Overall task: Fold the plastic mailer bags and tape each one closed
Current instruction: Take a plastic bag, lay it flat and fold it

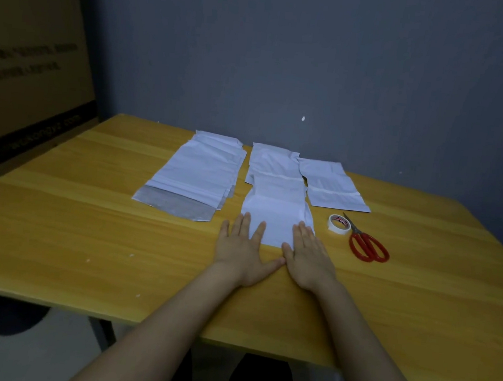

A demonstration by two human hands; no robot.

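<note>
A white mailer bag (276,206) lies flat in front of me on the yellow wooden table (87,220). My left hand (246,251) rests flat with straight fingers on its near left corner. My right hand (307,254) lies flat on its near right corner, and the two thumbs meet at the bag's near edge. A stack of unfolded mailer bags (196,174) with a grey flap lies to the left. Folded bags lie behind (270,161) and at the back right (332,184). A roll of white tape (339,225) sits right of my hands.
Red-handled scissors (366,241) lie just right of the tape roll. A large cardboard box (26,61) stands against the table's left side. A grey wall rises behind the table. The table's near edge runs below my forearms.
</note>
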